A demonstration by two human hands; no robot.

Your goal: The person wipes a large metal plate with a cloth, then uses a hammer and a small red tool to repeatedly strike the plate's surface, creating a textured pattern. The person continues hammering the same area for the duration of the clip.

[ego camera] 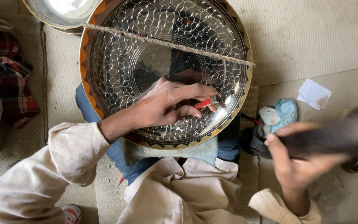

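Observation:
A large round metal tray (117,62) with engraved swirl patterns and an orange-gold rim rests on my lap. My left hand (166,105) lies on its lower part, pinching a small red-handled chisel (206,103) with the tip against the metal. A twisted cord (166,43) stretches across the tray's upper half. To the right of the tray, my right hand (297,161) grips a dark wooden mallet (336,135), blurred by motion, raised above the floor.
A second shiny metal dish (61,14) lies at the top left. Plaid cloth (5,70) sits at the left. A white paper scrap (313,93), a pale blue cloth bundle (284,114) and dark rags lie on the mat at the right.

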